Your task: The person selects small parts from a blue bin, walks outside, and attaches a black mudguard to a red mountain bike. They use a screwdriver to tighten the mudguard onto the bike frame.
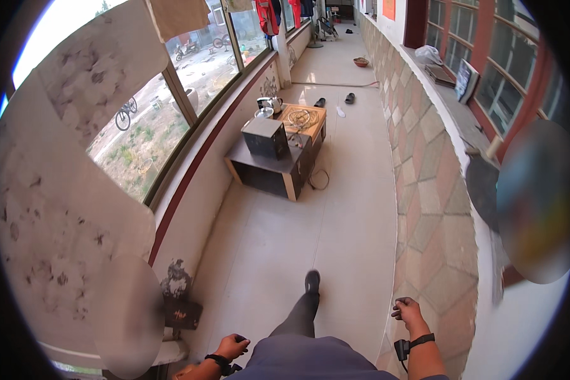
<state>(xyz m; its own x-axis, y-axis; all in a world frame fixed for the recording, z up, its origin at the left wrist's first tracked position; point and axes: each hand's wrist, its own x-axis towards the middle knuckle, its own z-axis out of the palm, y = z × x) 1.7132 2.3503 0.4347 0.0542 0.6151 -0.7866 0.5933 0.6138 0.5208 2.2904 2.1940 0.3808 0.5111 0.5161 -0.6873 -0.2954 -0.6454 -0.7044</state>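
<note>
Windows left of the table. Dark block, blurred, short of the table, nearest left hand: fingers curled, apparently empty. Table bears black box, coil; judged: no handling under way. Pale floor around table; slippers beyond. Right hand, short of table: same. Fingertip contact, both: cannot tell. Stone-faced wall right of table.

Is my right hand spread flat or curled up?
Curled up loosely: your right hand shows bent fingers. Whether something tiny hides inside, I cannot tell.
</note>
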